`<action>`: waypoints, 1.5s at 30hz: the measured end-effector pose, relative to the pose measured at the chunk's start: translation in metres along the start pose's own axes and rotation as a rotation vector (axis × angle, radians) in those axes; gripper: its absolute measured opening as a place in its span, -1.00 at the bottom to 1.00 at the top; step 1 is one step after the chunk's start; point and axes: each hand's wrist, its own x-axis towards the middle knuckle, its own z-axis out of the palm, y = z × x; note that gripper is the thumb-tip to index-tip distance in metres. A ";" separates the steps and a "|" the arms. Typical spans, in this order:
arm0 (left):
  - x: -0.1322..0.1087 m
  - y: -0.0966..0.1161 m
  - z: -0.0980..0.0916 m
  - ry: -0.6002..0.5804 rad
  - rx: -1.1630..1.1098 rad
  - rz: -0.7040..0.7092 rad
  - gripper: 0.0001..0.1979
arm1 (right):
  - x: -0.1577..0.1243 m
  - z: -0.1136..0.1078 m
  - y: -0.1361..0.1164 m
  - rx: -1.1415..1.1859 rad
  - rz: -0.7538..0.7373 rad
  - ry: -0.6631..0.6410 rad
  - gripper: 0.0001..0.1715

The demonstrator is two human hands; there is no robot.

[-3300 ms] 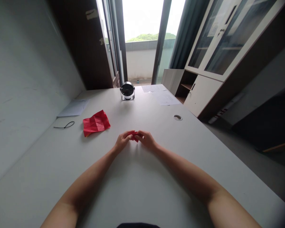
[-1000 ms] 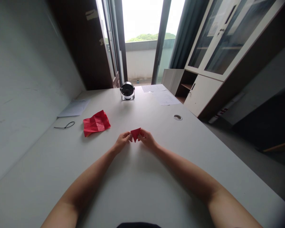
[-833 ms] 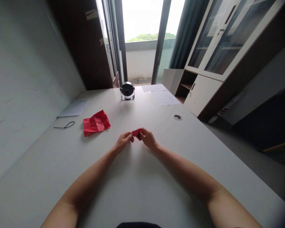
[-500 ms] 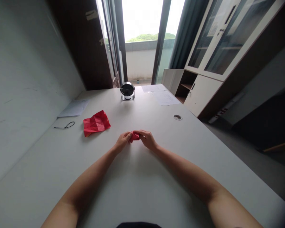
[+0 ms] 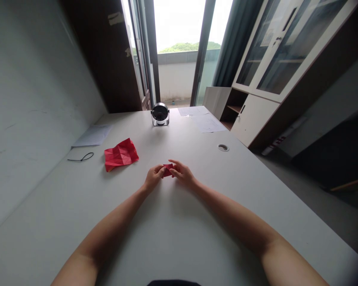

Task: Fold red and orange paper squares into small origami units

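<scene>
Between my two hands is a small piece of folded red paper (image 5: 167, 170), held just above or on the white table (image 5: 179, 222); which of these I cannot tell. My left hand (image 5: 154, 176) pinches its left side, thumb on top. On the right side, my right hand (image 5: 181, 173) grips it with the thumb over the front, while the index finger points out along the far edge. Fingers hide both ends of the paper. Off to the left lies a larger creased sheet of red paper (image 5: 121, 155), partly unfolded.
A small round silver-and-black fan-like device (image 5: 160, 114) stands at the table's far side. White papers (image 5: 209, 123) lie at the back right, another sheet (image 5: 92, 136) by the left wall. A black cable tie (image 5: 82, 157) is at left, a round cable hole (image 5: 223, 147) at right.
My right thumb has come over the front of the folded paper, and the right index finger has lifted off its top. The paper's visible face has shifted slightly; the left hand stays in place.
</scene>
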 end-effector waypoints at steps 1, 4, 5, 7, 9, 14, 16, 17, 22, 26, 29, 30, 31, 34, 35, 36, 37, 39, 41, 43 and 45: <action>0.000 -0.001 0.000 0.012 0.018 0.008 -0.64 | 0.001 0.000 0.002 -0.016 0.017 -0.015 -0.38; -0.001 -0.001 -0.001 0.030 0.070 0.025 -0.64 | 0.004 0.001 0.011 -0.024 0.059 -0.035 -0.53; -0.001 0.000 -0.002 0.032 0.083 0.028 -0.64 | 0.005 0.001 0.013 -0.014 0.061 -0.027 -0.58; -0.001 0.002 -0.003 0.038 0.103 0.035 -0.63 | 0.005 0.002 0.016 0.007 0.054 -0.008 -0.65; -0.001 0.003 -0.003 0.042 0.119 0.041 -0.63 | 0.005 0.003 0.015 0.014 0.048 0.001 -0.69; 0.000 0.003 -0.004 0.063 0.154 0.056 -0.65 | 0.003 0.003 0.005 -0.047 0.045 -0.028 -0.72; 0.000 0.003 -0.004 0.080 0.160 0.073 -0.66 | 0.002 0.003 0.002 -0.063 0.038 -0.042 -0.67; 0.000 0.003 -0.005 0.093 0.160 0.084 -0.66 | 0.002 0.003 0.002 -0.063 0.039 -0.050 -0.63; -0.002 0.009 -0.005 0.131 0.159 0.102 -0.67 | 0.002 0.003 0.005 -0.058 0.097 -0.075 -0.78; -0.003 0.012 -0.004 0.129 0.139 0.095 -0.68 | 0.001 0.002 0.005 -0.075 0.090 -0.063 -0.80; -0.003 0.012 -0.004 0.135 0.091 0.073 -0.67 | 0.001 0.003 0.005 -0.067 0.080 -0.048 -0.80; -0.003 0.011 -0.004 0.139 0.083 0.070 -0.67 | 0.002 0.003 0.005 -0.059 0.082 -0.049 -0.80; -0.002 0.011 -0.004 0.142 0.086 0.071 -0.67 | 0.002 0.003 0.006 -0.054 0.084 -0.054 -0.80; -0.002 0.011 -0.006 0.156 0.150 0.103 -0.67 | 0.002 0.004 0.007 -0.099 0.061 -0.053 -0.79; -0.002 0.011 -0.007 0.160 0.181 0.117 -0.68 | 0.002 0.004 0.007 -0.129 0.050 -0.045 -0.78; -0.002 0.011 -0.007 0.164 0.209 0.129 -0.69 | 0.002 0.004 0.007 -0.159 0.042 -0.038 -0.76; -0.002 0.011 -0.007 0.168 0.230 0.138 -0.70 | 0.002 0.004 0.007 -0.185 0.038 -0.033 -0.75; -0.003 0.011 -0.007 0.173 0.243 0.143 -0.71 | 0.002 0.003 0.005 -0.220 0.041 -0.036 -0.73; -0.003 0.011 -0.006 0.180 0.221 0.131 -0.71 | 0.001 0.003 0.003 -0.242 0.045 -0.047 -0.72; -0.003 0.011 -0.005 0.189 0.184 0.112 -0.70 | 0.000 0.002 0.002 -0.258 0.043 -0.059 -0.70; -0.002 0.011 -0.006 0.189 0.152 0.095 -0.69 | 0.000 0.002 0.001 -0.270 0.038 -0.069 -0.68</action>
